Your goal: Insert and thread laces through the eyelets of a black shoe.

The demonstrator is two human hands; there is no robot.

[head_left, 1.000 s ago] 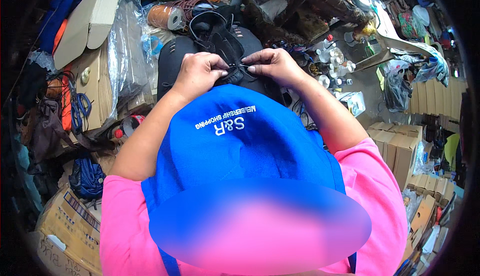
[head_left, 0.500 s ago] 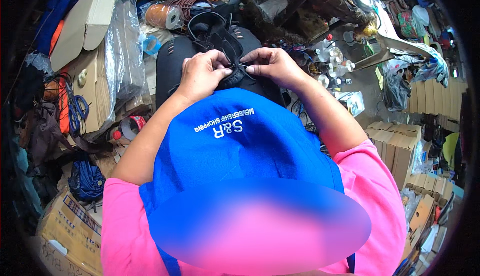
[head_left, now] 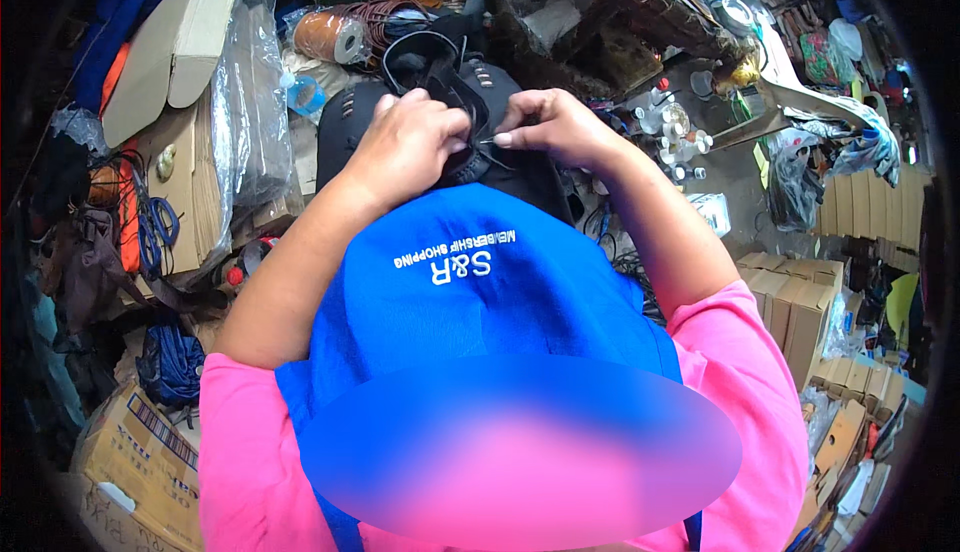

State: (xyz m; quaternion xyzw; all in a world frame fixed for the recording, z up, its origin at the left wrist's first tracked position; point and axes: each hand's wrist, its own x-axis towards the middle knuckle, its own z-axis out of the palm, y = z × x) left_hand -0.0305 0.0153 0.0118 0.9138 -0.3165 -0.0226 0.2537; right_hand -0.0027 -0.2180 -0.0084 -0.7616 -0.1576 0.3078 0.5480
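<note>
In front of my blue apron, a black leather piece (head_left: pixel 468 100) that looks like a shoe upper lies between my dark-trousered knees, its strap-like loop standing up at the far end. My left hand (head_left: pixel 412 144) has its fingers curled and pressed together at the left edge of the piece. What those fingertips hold is hidden behind the hand. On the other side, my right hand (head_left: pixel 548 130) pinches a thin, pale, needle-like sliver (head_left: pixel 486 142) between thumb and forefinger, its tip pointing at the leather.
An orange spool of thread (head_left: pixel 330 40) stands beyond my left knee, near a coil of brown cord (head_left: pixel 405 17). Cardboard sheets (head_left: pixel 178 177) and clear plastic wrap (head_left: pixel 255 92) lean at the left. Several small bottles (head_left: pixel 665 117) and stacked cardboard boxes (head_left: pixel 795 297) stand at the right.
My left hand has turned over the leather piece, with its back now more upward and its elbow raised. The right hand has shifted slightly right, still pinching.
</note>
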